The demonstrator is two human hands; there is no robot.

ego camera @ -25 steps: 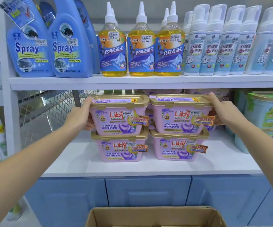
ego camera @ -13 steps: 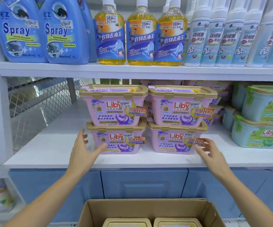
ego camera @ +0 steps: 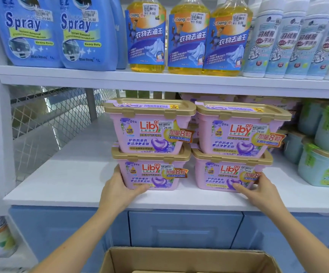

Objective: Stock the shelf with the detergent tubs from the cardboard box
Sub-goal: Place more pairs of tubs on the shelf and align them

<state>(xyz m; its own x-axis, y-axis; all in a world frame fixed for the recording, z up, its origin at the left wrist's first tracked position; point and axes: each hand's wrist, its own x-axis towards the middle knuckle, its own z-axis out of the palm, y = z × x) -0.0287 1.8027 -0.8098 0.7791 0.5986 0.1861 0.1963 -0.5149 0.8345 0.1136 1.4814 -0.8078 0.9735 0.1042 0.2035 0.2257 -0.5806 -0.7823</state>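
pink tubs (ego camera: 149,133) stacked two-high (gold lids) on white shelf (ego camera: 71,178)

White shelf (ego camera: 65,180), mesh back (ego camera: 51,119), perhaps blue drawers (ego camera: 185,227) below.

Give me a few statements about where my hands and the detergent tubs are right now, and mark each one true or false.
1. The left hand holds the lower left pink plastic tub with a gold lid. True.
2. The right hand rests on the top right tub. False: the right hand holds the lower right pink tub.
3. An upper left pink tub sits stacked on the lower left one. True.
4. The yellow liquid bottles share the pink tubs' shelf. False: they stand on the upper white shelf.
5. The brown cardboard box sits below the shelves, nearest the camera. True.
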